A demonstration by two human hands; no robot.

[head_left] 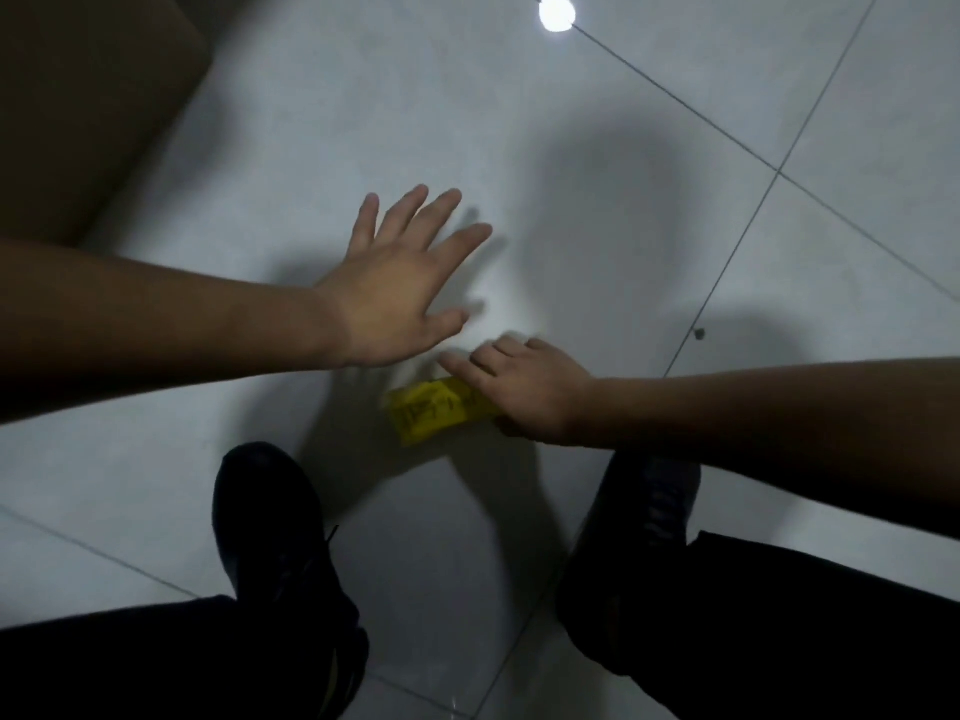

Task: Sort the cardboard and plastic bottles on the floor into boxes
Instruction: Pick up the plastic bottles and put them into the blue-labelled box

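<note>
Landmark: yellow item (436, 413), flat on the floor (571, 200), taken as reference for all places below.
Yellow item: dark print is seen on its upper face. Whether it is cardboard or a bottle label cannot be told. Its right end is covered by a hand.
Right hand (524, 392): laid over the right end of the yellow item. The fingers (462, 363) are curled over its far edge, and the forefinger is stretched along that edge. The thumb is hidden under the hand. The item is judged to be gripped.
Left hand (395, 298): held just beyond and left of the yellow item, apart from it. The fingers (441, 215) are straight and spread, palm down, and nothing is held. Contact with the floor cannot be told.
Cardboard box (88, 96): brown, seen well beyond and far left of the yellow item, cut off by the picture edge. Its contents are not seen.
Left shoe (270, 522): black, planted nearer than the yellow item and to its left.
Right shoe (644, 511): dark, planted nearer than the yellow item and to its right.
Floor: pale glossy tiles with thin dark joints. The arms' shadows are cast around the yellow item.
Lamp reflection (557, 12): a bright round spot, far beyond the yellow item.
Dark speck (699, 333): noted on the tile, to the right of the yellow item and slightly beyond it.
</note>
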